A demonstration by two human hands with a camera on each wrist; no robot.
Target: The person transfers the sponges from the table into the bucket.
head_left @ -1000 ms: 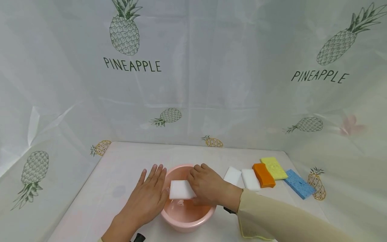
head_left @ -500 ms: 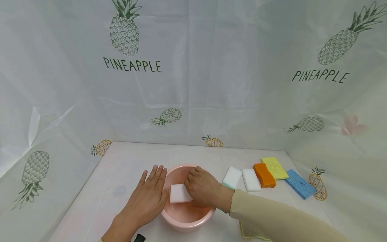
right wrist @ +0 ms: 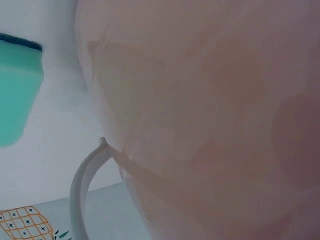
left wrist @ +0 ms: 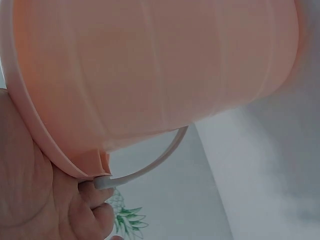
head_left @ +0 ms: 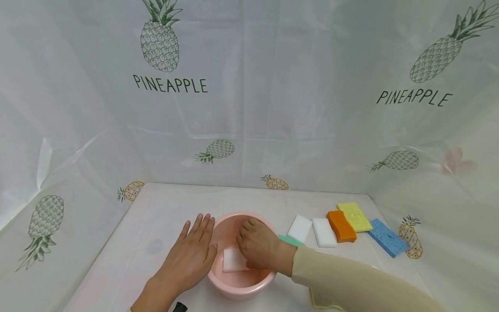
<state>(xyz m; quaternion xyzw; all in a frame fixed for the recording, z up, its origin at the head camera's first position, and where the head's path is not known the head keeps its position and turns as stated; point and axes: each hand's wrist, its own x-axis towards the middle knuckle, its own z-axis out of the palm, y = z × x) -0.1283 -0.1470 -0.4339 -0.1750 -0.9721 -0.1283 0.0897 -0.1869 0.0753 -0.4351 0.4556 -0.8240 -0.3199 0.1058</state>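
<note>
"Where's the white sponge (head_left: 232,260)?"

"Inside the pink bucket (head_left: 241,294). The right hand (head_left: 257,243) grips its right end with curled fingers."

"And the left hand (head_left: 190,255)?"

"Fingers straight, it rests against the bucket's left rim."

"What lies to the right?"

"A green sponge (head_left: 290,240) just beside the bucket, then two white blocks (head_left: 324,232), with orange (head_left: 341,226), yellow (head_left: 355,216) and blue (head_left: 387,238) sponges farther right."

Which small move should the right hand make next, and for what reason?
Probably the right hand should release the white sponge: it holds the sponge inside the pink bucket, below the rim, while the left hand touches the bucket's opposite side.
</note>
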